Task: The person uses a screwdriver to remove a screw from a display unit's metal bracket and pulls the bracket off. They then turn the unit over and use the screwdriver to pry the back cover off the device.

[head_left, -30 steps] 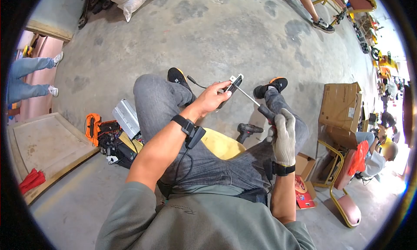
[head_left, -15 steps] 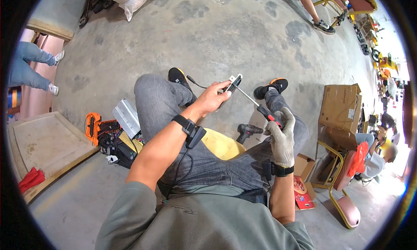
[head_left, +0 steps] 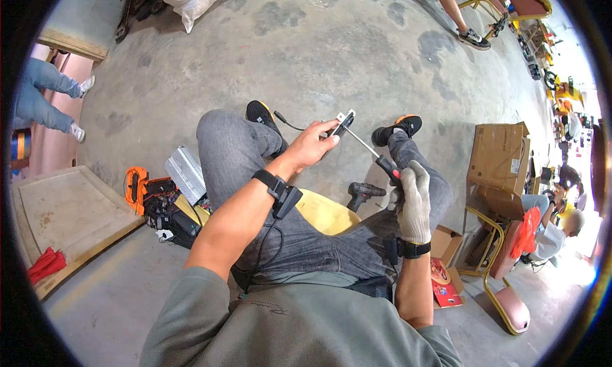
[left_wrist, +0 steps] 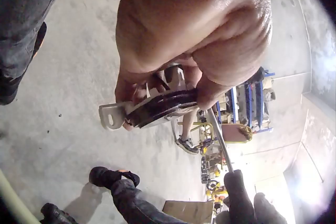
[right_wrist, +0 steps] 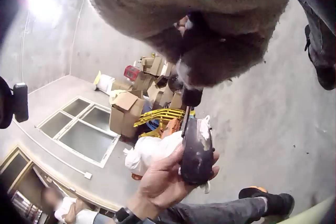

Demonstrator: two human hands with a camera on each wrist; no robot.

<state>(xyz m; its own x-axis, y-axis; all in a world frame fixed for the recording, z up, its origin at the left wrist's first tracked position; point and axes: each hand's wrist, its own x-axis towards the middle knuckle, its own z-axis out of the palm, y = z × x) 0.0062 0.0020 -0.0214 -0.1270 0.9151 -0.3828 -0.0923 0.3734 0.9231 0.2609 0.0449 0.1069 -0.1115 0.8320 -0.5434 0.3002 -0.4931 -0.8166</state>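
My bare left hand (head_left: 312, 145) grips a flat black device (right_wrist: 198, 153) with pale metal mounting tabs (left_wrist: 111, 116), thumb on one side and fingers on the other. A short black cable ending in a plug (head_left: 280, 116) shows beside that hand. In my gloved right hand (head_left: 415, 198) is a screwdriver (head_left: 387, 167) with a black and red handle, the fingers curled about the handle's rear end. Its metal shaft slants from the handle up to the device, and the tip meets the device's edge near my left thumb.
A cordless drill (head_left: 364, 193) lies between my legs, by a yellow seat (head_left: 328, 212). Left of me are a silver finned box (head_left: 186, 174), an orange tool (head_left: 135, 188) and a wooden panel (head_left: 76, 217). A cardboard box (head_left: 500, 160) and chair (head_left: 505, 303) stand to the right.
My right fingers loosened and shifted on the screwdriver handle, showing more of its red part, then closed round it again. The left hand and the device stay nearly still.
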